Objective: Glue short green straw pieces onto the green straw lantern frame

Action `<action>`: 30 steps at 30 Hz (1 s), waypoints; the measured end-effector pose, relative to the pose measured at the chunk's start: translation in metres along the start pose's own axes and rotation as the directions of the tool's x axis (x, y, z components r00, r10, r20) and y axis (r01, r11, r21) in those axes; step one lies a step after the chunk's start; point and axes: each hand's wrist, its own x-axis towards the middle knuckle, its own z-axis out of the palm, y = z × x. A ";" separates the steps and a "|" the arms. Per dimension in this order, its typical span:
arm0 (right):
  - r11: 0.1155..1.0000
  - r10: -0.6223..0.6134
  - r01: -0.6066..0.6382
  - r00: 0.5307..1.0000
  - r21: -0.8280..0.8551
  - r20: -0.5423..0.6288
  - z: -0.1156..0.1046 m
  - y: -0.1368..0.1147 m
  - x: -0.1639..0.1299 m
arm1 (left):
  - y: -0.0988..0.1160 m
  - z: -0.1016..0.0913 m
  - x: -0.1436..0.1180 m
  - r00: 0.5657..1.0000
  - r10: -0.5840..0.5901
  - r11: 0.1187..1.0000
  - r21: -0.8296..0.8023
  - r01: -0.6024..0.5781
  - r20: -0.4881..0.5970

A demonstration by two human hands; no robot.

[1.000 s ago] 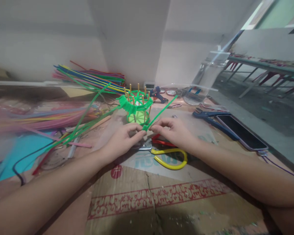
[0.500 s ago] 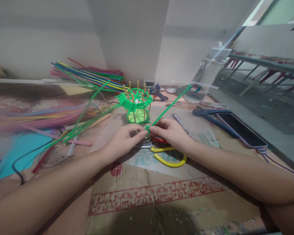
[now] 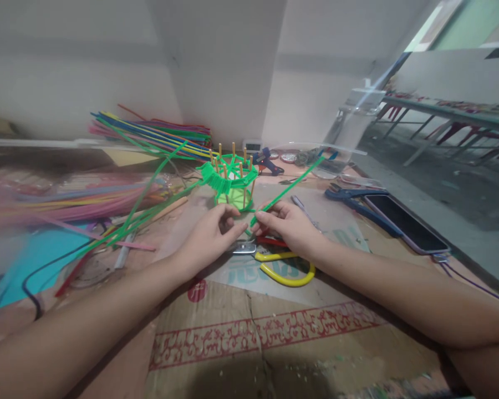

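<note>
My right hand [image 3: 289,224] pinches a green pipe cleaner [image 3: 293,187] between thumb and fingers. Its long free end slants up to the right, and a short bent end shows below the fingertips. Close by on the left, my left hand [image 3: 216,233] is open, with thumb and forefinger apart near that bent end. Just behind both hands stands a small round frame [image 3: 228,177] of upright wooden sticks and green pipe cleaners, with a light green base. Under my right hand lies a tool with yellow handles [image 3: 289,281], partly hidden, beside something red and a metal piece [image 3: 244,247].
Bundles of coloured pipe cleaners [image 3: 149,133] lie at the back left, with pink ones in plastic [image 3: 87,199] nearer. A blue glue gun [image 3: 268,162] lies behind the frame. At right are a blue-handled tool [image 3: 361,208], a phone [image 3: 407,221] and a pen [image 3: 303,210].
My left thumb and forefinger have parted and come away from the green pipe cleaner. My right hand still holds it, and its bent end now shows more openly.
</note>
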 end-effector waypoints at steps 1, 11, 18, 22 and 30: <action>1.000 -0.010 0.010 1.000 -0.004 0.002 0.000 0.000 0.000 | 0.000 0.000 -0.001 0.998 0.056 0.998 0.000 -0.056 0.004; 0.997 0.017 -0.016 1.000 -0.070 0.014 -0.002 0.002 0.000 | -0.004 -0.001 -0.005 0.942 0.331 0.937 0.106 -0.334 0.045; 0.998 0.049 -0.047 0.997 -0.030 0.062 0.000 -0.001 -0.001 | -0.004 0.000 -0.005 0.928 0.372 0.925 0.077 -0.371 0.007; 0.998 0.054 -0.052 0.996 -0.035 0.075 0.001 -0.002 0.000 | -0.003 0.000 -0.005 0.923 0.384 0.921 0.072 -0.383 0.001; 0.993 0.001 0.003 0.999 -0.118 0.039 0.000 0.000 0.000 | -0.003 0.002 -0.006 0.922 0.387 0.919 0.085 -0.386 0.001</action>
